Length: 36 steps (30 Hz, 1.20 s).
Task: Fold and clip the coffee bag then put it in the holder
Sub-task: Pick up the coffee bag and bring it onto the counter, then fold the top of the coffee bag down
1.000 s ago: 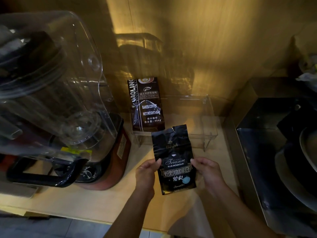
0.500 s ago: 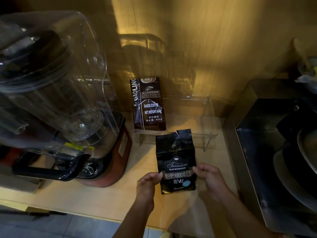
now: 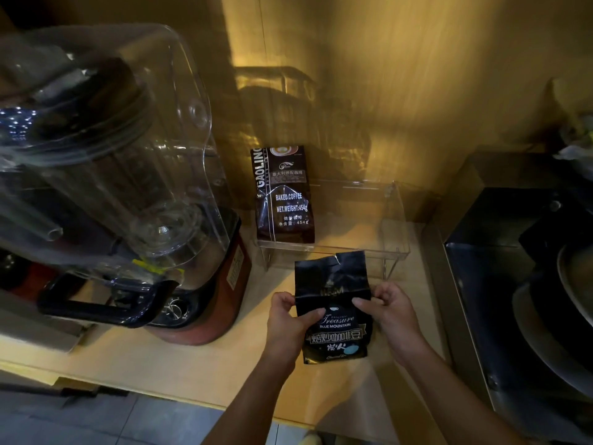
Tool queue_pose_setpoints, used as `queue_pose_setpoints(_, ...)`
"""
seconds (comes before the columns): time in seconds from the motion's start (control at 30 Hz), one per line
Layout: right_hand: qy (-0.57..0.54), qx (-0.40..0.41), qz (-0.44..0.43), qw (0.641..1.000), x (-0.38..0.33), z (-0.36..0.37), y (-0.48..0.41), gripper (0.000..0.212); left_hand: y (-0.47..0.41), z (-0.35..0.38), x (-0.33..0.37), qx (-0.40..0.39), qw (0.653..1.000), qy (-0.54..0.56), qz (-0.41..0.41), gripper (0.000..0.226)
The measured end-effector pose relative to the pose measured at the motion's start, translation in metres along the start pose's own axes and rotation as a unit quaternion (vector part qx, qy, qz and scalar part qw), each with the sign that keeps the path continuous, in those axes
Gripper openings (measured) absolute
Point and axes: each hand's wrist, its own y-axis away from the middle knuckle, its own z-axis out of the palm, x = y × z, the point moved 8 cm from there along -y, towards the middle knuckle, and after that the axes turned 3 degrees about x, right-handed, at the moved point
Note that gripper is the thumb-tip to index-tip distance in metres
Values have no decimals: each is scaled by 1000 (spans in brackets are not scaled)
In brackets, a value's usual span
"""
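The bag (image 3: 333,311) is now gripped higher up. It is pinched by the left hand (image 3: 288,326) and the right hand (image 3: 393,316) at a crease.

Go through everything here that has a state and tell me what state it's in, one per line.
Blue Mountain coffee bag: upright on the counter, top torn open, unfolded, no clip.
Left hand: gripping the bag's left edge.
Right hand: gripping the bag's right edge.
Clear holder: right part unoccupied.
Gaoling coffee bag: upright in the holder's left end.
Blender: clear cover shut.
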Motion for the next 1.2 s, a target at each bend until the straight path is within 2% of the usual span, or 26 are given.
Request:
queue_pose_setpoints(0.07, -2, 6, -10, 1000, -3, 1, 3, 35, 3, 7, -2, 8, 1000, -27, -5, 54)
queue_pose_setpoints(0.17, 51, -15, -19, 998, -2, 9, 7, 50, 10, 13, -1, 42, 993, -110, 11, 74)
queue_pose_setpoints(0.27, 136, -4, -32, 990, -1, 15, 9, 47, 18, 17, 8, 88, 984, -144, 58, 66)
queue_pose_setpoints(0.37, 149, 27, -46, 987, -5, 15, 9, 42, 19, 16, 14, 116, 977, -161, 76, 57)
queue_pose_setpoints(0.43, 137, 32, -48, 989, -9, 14, 9, 45, 14, 13, 12, 88, 988, -116, 46, 53)
queue_pose_setpoints(0.53, 57, 29, -42, 997, -12, 6, 10, 49, 9, 7, 4, 38, 999, 1, -5, 53)
queue_pose_setpoints(0.67, 6, 27, -73, 997, -19, 0, 11, 41, 7, -2, 13, 18, 998, 35, 44, 45)
queue_pose_setpoints(0.8, 17, 28, -79, 996, -20, 0, 10, 26, 6, -3, 24, 14, 996, -9, 82, 36)
queue_pose_setpoints(0.97, 10, 15, -90, 996, -22, -1, 8, 29, 10, -4, 35, 34, 989, -84, 120, 41)
queue_pose_setpoints(1.1, 70, 11, -133, 989, -31, 0, 8, 27, 17, -3, 45, 55, 974, -160, 148, 37)
queue_pose_setpoints(1.2, 106, 13, -150, 983, -34, -2, 8, 30, 18, -2, 48, 55, 972, -173, 152, 33)
